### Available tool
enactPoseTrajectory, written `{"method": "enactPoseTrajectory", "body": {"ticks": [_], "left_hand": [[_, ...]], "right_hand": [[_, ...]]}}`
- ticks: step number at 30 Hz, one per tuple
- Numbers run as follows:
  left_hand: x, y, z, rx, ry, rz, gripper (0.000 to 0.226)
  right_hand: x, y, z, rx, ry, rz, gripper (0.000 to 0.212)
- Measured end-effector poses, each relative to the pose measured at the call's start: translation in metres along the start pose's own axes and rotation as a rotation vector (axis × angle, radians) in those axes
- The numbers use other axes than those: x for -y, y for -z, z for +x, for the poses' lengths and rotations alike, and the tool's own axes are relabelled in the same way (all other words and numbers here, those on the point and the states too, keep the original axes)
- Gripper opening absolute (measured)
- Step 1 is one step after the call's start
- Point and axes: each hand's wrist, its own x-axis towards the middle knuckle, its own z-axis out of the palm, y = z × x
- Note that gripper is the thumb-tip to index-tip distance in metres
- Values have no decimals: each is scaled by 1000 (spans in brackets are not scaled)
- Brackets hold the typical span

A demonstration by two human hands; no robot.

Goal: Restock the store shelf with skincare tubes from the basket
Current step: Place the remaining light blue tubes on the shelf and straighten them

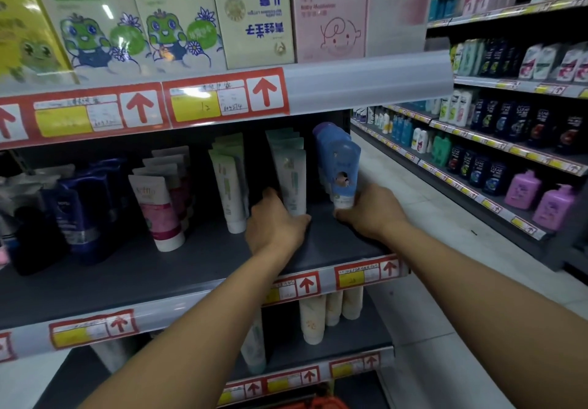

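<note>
I'm gripping pale green tube [292, 182] base, left hand [275, 225] | gripping blue tube [342, 174] base, right hand [374, 209] | both mid-frame on shelf [159, 268]

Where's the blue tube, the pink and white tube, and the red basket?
Blue plastic tube [342, 166]: head view, on its front face.
Pink and white plastic tube [159, 209]: head view, on its pink label.
Red plastic basket [321, 404]: head view, on its rim at the bottom edge.
</note>
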Motion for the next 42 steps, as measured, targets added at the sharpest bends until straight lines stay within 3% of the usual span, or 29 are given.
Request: {"method": "enactPoseTrajectory", "body": {"ticks": [12, 30, 42], "left_hand": [[11, -9, 6, 15, -24, -160, 64], [13, -13, 10, -3, -41, -140, 58], [10, -8, 9, 53, -43, -89, 84]], "right_hand": [[-3, -9, 0, -14, 71, -74, 47], [-5, -14, 6, -30, 72, -121, 47], [0, -6, -4, -49, 69, -163, 52]]}}
